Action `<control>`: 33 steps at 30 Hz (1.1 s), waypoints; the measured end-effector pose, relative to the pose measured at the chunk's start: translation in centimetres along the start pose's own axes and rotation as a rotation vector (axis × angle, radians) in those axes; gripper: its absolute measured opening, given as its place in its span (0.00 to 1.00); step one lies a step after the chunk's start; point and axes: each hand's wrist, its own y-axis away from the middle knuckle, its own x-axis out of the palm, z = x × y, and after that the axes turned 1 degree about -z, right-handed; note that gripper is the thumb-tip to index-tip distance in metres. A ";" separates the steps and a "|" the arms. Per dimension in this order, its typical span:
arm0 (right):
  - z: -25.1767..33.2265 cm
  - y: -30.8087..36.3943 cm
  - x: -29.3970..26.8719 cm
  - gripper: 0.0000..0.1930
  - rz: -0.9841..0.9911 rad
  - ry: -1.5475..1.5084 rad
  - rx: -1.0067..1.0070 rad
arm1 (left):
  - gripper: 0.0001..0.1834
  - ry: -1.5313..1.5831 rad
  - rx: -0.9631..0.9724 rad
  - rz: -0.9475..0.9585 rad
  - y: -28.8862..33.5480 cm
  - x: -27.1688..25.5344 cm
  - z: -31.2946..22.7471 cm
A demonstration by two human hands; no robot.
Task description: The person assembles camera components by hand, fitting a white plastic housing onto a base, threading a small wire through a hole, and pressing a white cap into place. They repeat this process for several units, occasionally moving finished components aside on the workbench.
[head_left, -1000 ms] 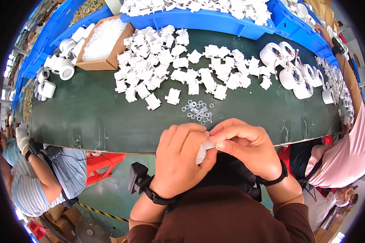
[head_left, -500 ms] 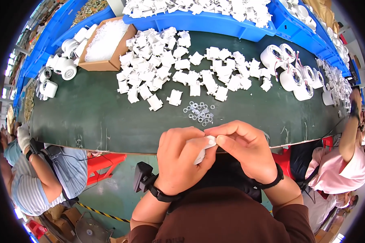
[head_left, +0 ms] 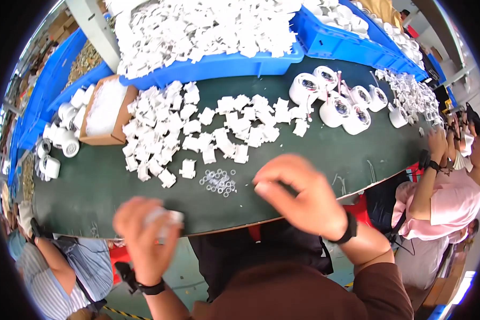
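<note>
My left hand (head_left: pixel 146 232), smeared by motion, is closed round a small white plastic piece (head_left: pixel 170 218) at the table's near edge. Its fingers hide most of the piece. Over the table, right of a small pile of clear rings (head_left: pixel 217 182), is my right hand (head_left: pixel 304 200). Its fingers are curved, with a gap between thumb and forefinger and no object visible between them. A single white plastic bracket (head_left: pixel 187 168) lies just left of the rings. Beyond it spreads a heap of similar brackets (head_left: pixel 157 125).
A blue bin (head_left: pixel 218 66) heaped with white parts stands at the back. A cardboard box (head_left: pixel 104 140) sits left, beside white round housings (head_left: pixel 69 144). White housings with wires (head_left: pixel 336 109) stand right. Co-workers sit at both sides, one in a pink top (head_left: pixel 448 202).
My hands have come apart: the left moved left and down with the white piece, the right is now off it. The whole view has shifted, so the table appears lower and further left.
</note>
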 end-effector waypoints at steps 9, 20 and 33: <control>-10.3 -8.7 -8.5 0.31 -0.385 1.065 -0.068 | 0.30 -0.071 -0.240 -0.187 -0.8 1.6 -3.0; -1.2 -4.7 -6.9 0.23 -0.177 -0.408 0.319 | 0.27 0.338 -0.098 -0.060 -0.7 3.0 -6.8; 2.3 4.3 2.8 0.30 0.379 -1.221 0.954 | 0.23 0.739 -0.053 -0.033 -1.7 5.9 -10.0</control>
